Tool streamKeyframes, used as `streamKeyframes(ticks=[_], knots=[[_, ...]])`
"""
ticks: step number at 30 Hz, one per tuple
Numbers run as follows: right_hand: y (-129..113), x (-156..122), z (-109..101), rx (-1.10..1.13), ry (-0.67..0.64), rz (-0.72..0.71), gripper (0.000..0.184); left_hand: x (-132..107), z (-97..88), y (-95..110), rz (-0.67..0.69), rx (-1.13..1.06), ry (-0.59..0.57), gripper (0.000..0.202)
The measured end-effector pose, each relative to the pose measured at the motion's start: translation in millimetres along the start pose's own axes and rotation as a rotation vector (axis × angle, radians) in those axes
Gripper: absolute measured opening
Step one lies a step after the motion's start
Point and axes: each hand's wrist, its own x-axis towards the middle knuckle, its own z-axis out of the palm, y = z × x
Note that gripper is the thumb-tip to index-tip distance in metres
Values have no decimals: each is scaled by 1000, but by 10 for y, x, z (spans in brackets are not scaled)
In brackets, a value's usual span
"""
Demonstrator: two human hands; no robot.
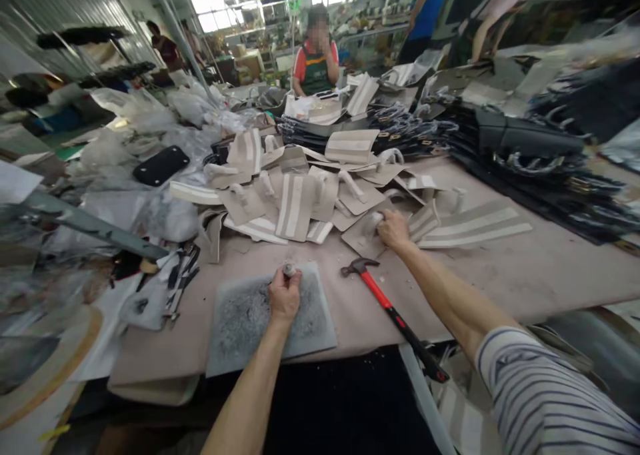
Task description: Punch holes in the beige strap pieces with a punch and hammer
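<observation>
My left hand rests on a scarred grey cutting slab at the table's near edge, its fingers wrapped round a small metal punch held upright. My right hand reaches further out and grips a beige, white-striped fabric piece at the edge of a heap of similar pieces. A hammer with a red and black handle lies on the table between my two arms, its head toward the heap.
A long striped strip lies right of my right hand. Black straps and bag parts pile up at the far right. Clear plastic bags and clutter fill the left. A person in a red shirt sits across the table.
</observation>
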Motion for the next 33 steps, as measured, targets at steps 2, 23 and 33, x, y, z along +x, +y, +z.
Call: streamKeyframes(ticks=[2, 23, 33], knots=[[-53, -102, -84, -10, 67, -68, 46, 1, -7, -11, -17, -54, 5, 19], [-755, -2268, 598, 113, -412, -824, 51, 146, -70, 175, -51, -401, -122, 32], [-746, -2307, 575, 284, -341, -759, 50, 187, 87, 61, -137, -415, -305, 33]])
